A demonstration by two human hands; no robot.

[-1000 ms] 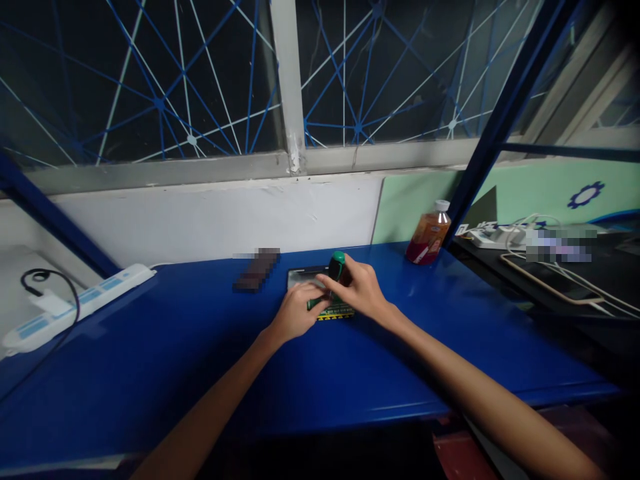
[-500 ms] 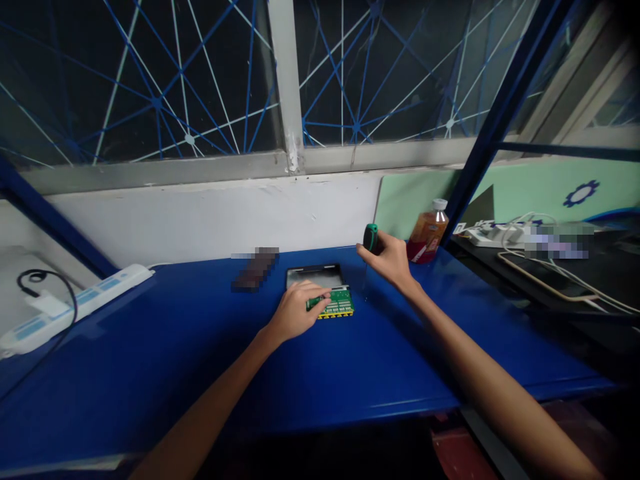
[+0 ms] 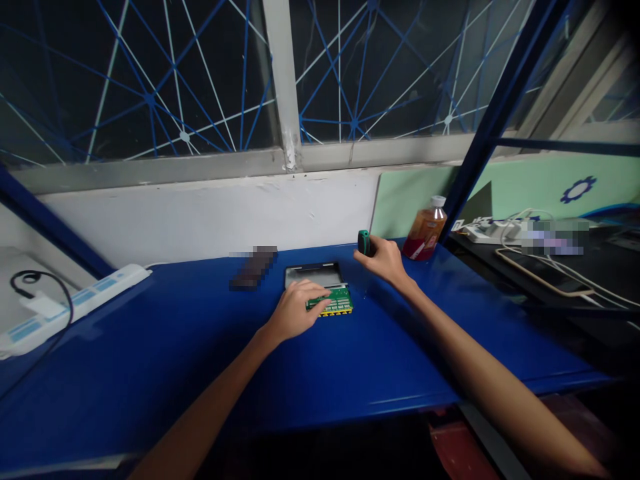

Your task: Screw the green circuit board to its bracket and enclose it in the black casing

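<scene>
Setting: a blue tabletop [image 3: 200, 360] against a white wall, under dark windows with a blue-and-white lattice.
Change: a second ago the right hand [image 3: 387, 260] held the green-handled screwdriver [image 3: 363, 242] over the circuit board [image 3: 336, 301]; it has since swung off to the right and sits apart from the board, fist closed round the handle.
Left hand [image 3: 295, 310]: unmoved, fingers curled down on the board's left edge, pressing it to the tabletop.
Meaning: the tool looks disengaged from the board.
Containers: a shallow grey tray [image 3: 313, 274] touching the board's far side, nothing visible inside; a capped bottle [image 3: 426, 231] of amber liquid, mostly full, near the right hand.
</scene>
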